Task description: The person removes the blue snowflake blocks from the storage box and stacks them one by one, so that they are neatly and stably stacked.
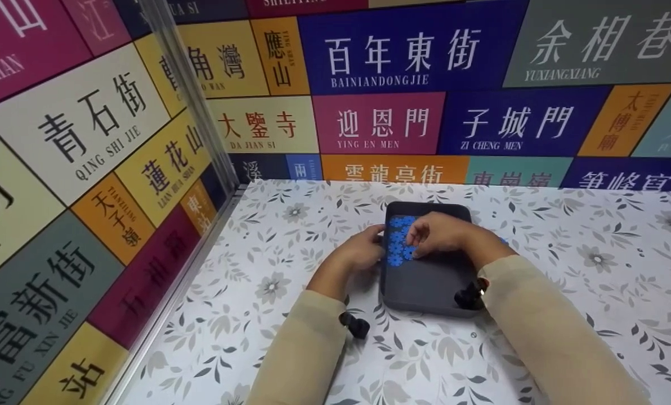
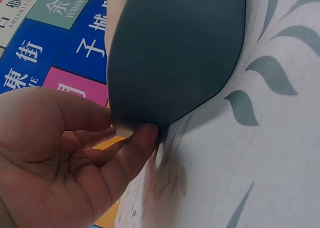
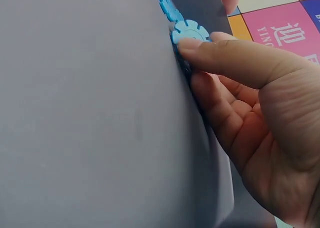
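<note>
A dark grey tray (image 1: 425, 287) lies on the table with several blue snowflake discs (image 1: 395, 247) in rows in its far left part. My left hand (image 1: 363, 248) holds the tray by its left side. In the left wrist view the fingertips of that hand (image 2: 75, 153) are at the edge of the tray wall (image 2: 175, 52). Over the discs, my right hand (image 1: 441, 233) pinches one. The right wrist view has its thumb on the face of a light blue snowflake disc (image 3: 191, 29), close to other discs (image 3: 167, 5). Fingers partly hide the row beneath.
The tabletop (image 1: 313, 225) has a grey leaf and flower print. Behind it and on the left rise walls of coloured street-name panels (image 1: 378, 124). A bit of blue (image 1: 503, 241) shows beside the right wrist, beyond the tray. Small black devices (image 1: 356, 325) hang at both sleeves.
</note>
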The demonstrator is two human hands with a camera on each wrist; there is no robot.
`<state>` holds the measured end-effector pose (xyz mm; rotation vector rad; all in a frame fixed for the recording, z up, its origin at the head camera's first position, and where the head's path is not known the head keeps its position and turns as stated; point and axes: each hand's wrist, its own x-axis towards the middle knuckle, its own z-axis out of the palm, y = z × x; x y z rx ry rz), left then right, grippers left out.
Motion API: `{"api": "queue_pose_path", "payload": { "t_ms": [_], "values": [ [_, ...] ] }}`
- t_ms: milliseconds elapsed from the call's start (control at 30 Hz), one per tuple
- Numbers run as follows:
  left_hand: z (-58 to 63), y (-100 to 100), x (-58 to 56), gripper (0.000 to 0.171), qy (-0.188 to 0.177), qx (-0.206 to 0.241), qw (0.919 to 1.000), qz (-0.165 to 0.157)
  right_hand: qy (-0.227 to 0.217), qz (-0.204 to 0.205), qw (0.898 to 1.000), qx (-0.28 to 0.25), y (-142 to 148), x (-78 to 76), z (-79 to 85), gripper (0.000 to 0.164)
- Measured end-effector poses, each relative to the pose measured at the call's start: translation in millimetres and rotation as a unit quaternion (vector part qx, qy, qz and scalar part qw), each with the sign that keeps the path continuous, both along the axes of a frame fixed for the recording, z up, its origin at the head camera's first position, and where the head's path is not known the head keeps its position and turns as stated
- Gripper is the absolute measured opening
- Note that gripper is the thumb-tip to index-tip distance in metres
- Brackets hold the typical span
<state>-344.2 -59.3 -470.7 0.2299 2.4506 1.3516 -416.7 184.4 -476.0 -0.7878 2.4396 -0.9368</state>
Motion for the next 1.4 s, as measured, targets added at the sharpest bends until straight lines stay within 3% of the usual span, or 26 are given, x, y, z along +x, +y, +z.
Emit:
{"api": "queue_pose_path", "payload": {
  "t_ms": [133,333,700,933,1167,1400],
  "values": [
    [1.0,1.2,0.7,0.074,-0.009,0.004,0.9999,0.005,-0.023,-0.012,0.999,-0.022,5.5,3.2,5.8,0.021],
    [1.0,1.8,1.6,0.075,-0.002,0.007,1.0000,0.001,-0.057,-0.050,0.992,-0.098,14.1,17.6,17.0,0.031],
    [-0.7,0.8,1.1,0.073,-0.010,0.007,0.9998,0.013,-0.025,-0.121,0.978,-0.168,38.2,57.9,32.1,0.032],
    [-0.5,2.8,1.0,0.074,-0.009,0.001,0.9999,0.008,0.005,-0.189,0.963,-0.192,77.3,80.7,31.0,0.034],
    [-1.0,2.9,0.8,0.073,-0.005,0.001,0.9999,0.011,0.028,-0.250,0.947,-0.201,122.3,83.7,20.4,0.042],
    [1.0,2.2,0.9,0.074,-0.012,0.001,0.9999,0.009,0.009,-0.294,0.926,-0.236,145.2,75.1,5.0,0.040]
  ]
}}
